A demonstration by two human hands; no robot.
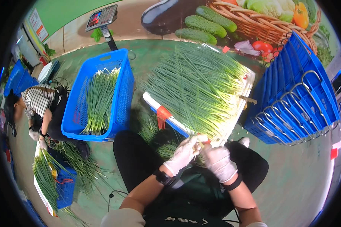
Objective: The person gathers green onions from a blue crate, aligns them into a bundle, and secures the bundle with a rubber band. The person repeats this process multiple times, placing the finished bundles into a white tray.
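My left hand (184, 153), in a white glove, grips a spring onion (191, 119) whose long green leaves stretch up over the pile. Close on its right, my gloved right hand (219, 162) has its fingers curled at the pale stem end of the same onion; motion blurs the fingertips. Both hands are just past the near corner of a white foam board (173, 117). A broad heap of spring onions (199, 82) covers that board, white root ends to the right and green tips to the left.
Left of the board, a blue plastic crate (122, 113) holds neatly laid spring onions. Nested blue crates with metal handles (295, 96) stand at right. A digital scale (102, 17) is behind. Another person (42, 105) bends over onions at far left. Loose greens (164, 150) lie below the board.
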